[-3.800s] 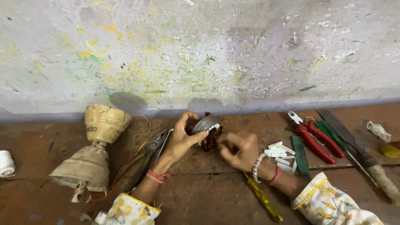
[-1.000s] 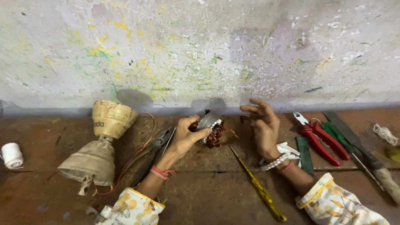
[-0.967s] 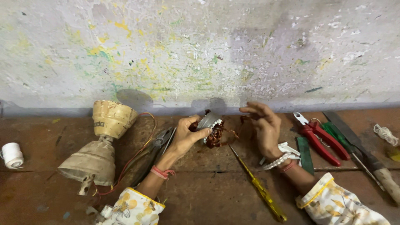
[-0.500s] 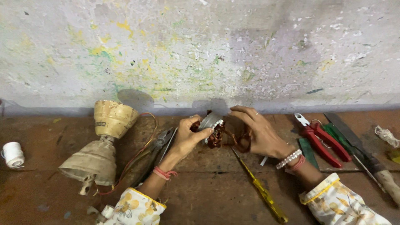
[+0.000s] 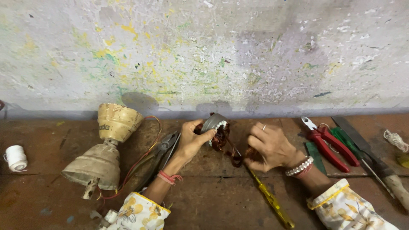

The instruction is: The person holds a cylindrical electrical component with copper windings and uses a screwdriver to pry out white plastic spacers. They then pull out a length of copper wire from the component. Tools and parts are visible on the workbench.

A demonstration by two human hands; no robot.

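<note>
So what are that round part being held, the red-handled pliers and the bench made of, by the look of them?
The round part in the left hand looks like dull grey metal wound with reddish-brown wire, probably copper by its colour. The pliers have bare steel tips and glossy red handles, likely plastic. The bench seems to be worn, stained brown wood, judging by its grain and cracks.

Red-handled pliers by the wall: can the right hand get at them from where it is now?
Probably yes. The red-handled pliers lie uncovered on the wooden bench beside the right hand, nothing between them. That hand is closed on copper wire from the coil, so it must let go first.
</note>
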